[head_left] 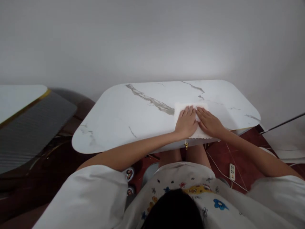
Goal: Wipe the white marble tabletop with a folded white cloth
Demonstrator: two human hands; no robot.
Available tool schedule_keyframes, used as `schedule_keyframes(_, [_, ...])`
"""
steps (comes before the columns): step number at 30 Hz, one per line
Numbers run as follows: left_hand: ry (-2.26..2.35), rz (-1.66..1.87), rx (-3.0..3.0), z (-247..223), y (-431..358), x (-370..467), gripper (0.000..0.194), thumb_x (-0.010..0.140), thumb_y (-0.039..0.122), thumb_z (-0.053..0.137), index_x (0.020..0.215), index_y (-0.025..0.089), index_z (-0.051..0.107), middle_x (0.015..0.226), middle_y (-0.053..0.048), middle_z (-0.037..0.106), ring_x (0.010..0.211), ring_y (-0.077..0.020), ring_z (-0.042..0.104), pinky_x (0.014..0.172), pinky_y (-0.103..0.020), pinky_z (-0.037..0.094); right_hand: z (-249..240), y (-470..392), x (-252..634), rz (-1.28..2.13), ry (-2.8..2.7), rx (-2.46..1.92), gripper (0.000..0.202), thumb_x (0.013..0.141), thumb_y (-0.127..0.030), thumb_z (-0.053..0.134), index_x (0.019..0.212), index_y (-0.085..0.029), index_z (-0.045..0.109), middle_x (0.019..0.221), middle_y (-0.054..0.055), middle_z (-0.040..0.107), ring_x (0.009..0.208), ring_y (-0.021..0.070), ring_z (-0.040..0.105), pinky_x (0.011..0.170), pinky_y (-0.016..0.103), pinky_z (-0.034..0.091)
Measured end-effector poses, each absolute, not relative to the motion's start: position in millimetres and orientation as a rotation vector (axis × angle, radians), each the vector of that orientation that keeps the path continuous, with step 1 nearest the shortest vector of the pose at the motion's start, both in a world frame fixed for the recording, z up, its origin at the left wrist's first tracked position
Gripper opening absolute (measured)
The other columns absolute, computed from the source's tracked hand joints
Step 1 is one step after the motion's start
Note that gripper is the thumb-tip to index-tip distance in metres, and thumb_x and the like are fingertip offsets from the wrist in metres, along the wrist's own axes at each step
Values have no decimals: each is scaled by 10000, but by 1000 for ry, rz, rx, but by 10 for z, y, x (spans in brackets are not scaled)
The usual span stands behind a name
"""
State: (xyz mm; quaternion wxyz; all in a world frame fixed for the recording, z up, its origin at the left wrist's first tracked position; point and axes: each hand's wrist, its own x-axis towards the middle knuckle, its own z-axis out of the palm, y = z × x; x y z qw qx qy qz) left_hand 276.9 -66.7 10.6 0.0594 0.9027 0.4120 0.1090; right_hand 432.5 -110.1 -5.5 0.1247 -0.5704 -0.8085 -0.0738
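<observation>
A white cloth or paper sheet (178, 111) lies flat on a white marble-patterned tabletop (114, 117), right of its middle, reaching its front edge. My left hand (187, 122) rests palm down on the sheet, fingers stretched out and pointing away from me. Beside it, my right hand (209, 122) also lies flat, its fingers slanting up to the left. The two hands almost meet at the thumbs. Neither hand is gripping anything.
A gold knob (186, 145) sits below the front edge. On the red floor (245, 143) at the right lie a power strip (232, 172) and white cables. A second white top with gold trim (21, 100) stands at the left. A grey wall (143, 41) rises behind.
</observation>
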Motion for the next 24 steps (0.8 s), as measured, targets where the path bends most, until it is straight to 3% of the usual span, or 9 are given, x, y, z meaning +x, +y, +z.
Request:
schedule_keyframes(3, [1210,352,2742,99,-646,3027,551,903,247,353,1419,55,361,1529,-137,287,1429,-254,212,1165,-388,195,-103,-1073,4635,-208,-2357,-1661,558,958,-333,214,1487,-160,259,1521,90,310,1421,208,213,1130,468,307])
schedule_keyframes(9, [1255,506,2712,94,-154,3561,512,907,224,323,1375,37,413,1490,-143,363,1393,-266,287,1145,-410,229,-132,-479,5162,-199,-2357,-1689,568,971,-352,174,1462,-99,302,1519,126,309,1417,214,225,1146,445,271])
schedule_keyframes(15, [1347,584,2644,81,605,3694,458,922,225,304,1311,62,483,1454,-137,417,1364,-252,336,1125,-383,264,-92,383,5281,-145,-2386,-1680,534,968,-341,216,1455,-151,323,1522,82,309,1412,197,246,1142,440,271])
schedule_keyframes(24, [1292,559,2798,37,1641,3818,442,918,180,301,1312,79,473,1432,-142,432,1339,-249,353,1108,-396,274,-166,1430,5379,-142,-2327,-1684,570,959,-333,187,1438,-64,341,1511,130,329,1409,216,260,1151,420,248])
